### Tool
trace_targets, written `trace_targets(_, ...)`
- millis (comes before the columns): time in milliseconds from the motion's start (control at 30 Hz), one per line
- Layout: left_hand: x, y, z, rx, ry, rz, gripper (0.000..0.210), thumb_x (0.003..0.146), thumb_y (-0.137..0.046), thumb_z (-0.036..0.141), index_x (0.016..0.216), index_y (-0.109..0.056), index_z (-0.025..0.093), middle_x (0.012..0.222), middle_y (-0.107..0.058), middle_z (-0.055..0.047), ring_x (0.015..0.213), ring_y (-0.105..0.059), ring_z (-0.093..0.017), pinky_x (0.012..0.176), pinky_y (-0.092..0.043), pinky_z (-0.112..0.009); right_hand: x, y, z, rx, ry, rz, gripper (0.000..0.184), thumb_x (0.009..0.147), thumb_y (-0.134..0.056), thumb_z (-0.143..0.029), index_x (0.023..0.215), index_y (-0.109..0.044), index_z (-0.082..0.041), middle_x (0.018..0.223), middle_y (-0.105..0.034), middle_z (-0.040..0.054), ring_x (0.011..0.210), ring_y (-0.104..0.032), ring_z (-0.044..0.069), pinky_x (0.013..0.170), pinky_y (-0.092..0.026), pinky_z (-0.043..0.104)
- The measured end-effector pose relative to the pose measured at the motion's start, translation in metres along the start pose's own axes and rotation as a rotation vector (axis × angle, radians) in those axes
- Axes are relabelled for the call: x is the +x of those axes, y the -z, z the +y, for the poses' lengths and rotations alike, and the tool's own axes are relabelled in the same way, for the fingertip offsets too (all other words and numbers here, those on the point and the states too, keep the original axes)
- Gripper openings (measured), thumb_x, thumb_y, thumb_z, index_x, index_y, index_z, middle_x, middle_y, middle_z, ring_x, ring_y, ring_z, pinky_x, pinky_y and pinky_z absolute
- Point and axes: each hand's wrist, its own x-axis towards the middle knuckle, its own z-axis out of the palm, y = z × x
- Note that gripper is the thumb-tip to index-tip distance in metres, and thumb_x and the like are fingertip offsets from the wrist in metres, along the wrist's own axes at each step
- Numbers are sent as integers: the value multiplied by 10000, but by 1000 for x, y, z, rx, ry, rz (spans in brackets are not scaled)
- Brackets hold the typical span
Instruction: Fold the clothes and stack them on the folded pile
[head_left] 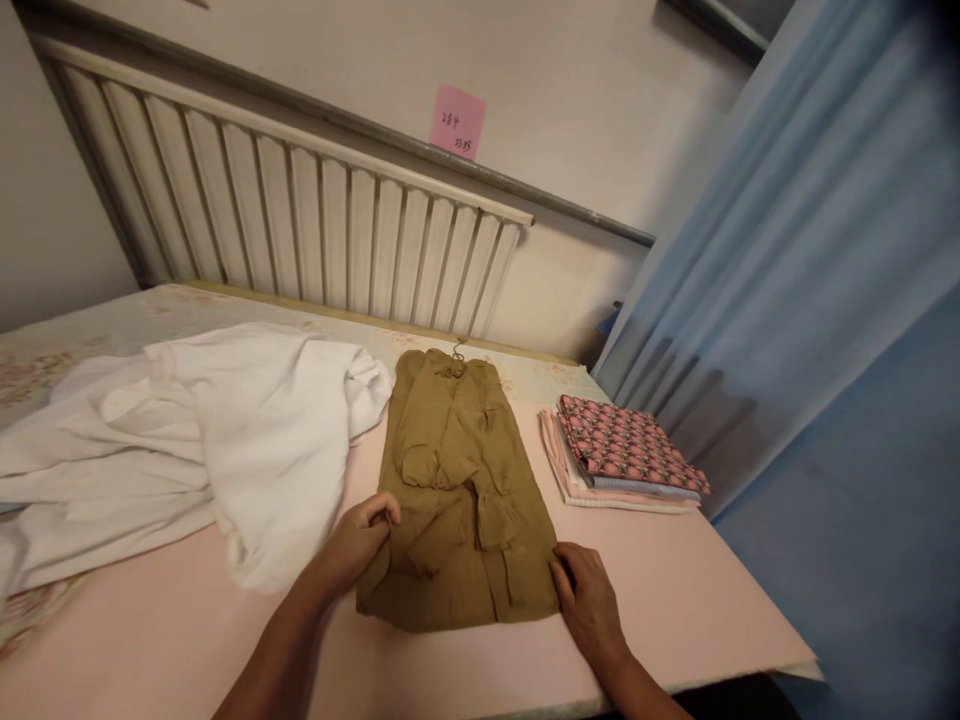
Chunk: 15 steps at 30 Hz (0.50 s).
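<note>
Olive-brown cargo shorts [442, 520] lie spread on the bed, with a knotted drawstring at the far end and baggy pockets in the middle. Their cloth is wrinkled, and the near hem faces me. My left hand [365, 540] is closed on the left edge, pinching the fabric a little above the bed. At the lower right edge, my right hand [592, 605] is closed with its thumb and fingertips on the cloth. A rumpled white cloth [270, 430] lies just left of the shorts.
To the right sits a stack of folded fabrics, topped by a red patterned cloth [630, 445]. A pink sheet [660, 590] covers the near bed. Behind stands a white radiator [322, 220], with a pink note [457, 122] above. A blue curtain [787, 250] hangs at the right.
</note>
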Motion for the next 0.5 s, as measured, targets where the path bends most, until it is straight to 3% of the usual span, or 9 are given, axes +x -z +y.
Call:
trace_targets(233,-5,4,5,-44,-16,-110,29,679,-525,249,693,-508,230,653,-483,51,624,-433,-133,550,-322,-212,-2,0,4,17,-25,9,212,953,-473,-351,1031,-620,-219,978,-654,94,926,-591,250,812,-507,419)
trace_targets(333,-7,5,9,-61,-38,-156,16,672,-524,229,682,-513,224,648,-459,53,623,-410,-125,557,-311,-210,3,4,3,16,-41,110,201,947,-475,-337,1032,-609,-213,977,-658,98,927,-594,251,818,-506,428)
trace_targets(433,-8,6,14,-72,-59,-164,17,660,-526,223,674,-517,220,642,-439,53,619,-385,-124,553,-304,-211,15,7,-15,22,24,161,179,936,-483,-312,1023,-610,-221,985,-662,97,936,-598,251,834,-499,433)
trace_targets(500,-9,6,16,-74,-55,-155,24,658,-531,235,668,-516,221,639,-432,50,618,-382,-127,548,-303,-211,24,6,-37,56,116,79,166,936,-477,-275,1016,-618,-239,975,-668,82,925,-607,239,821,-506,412)
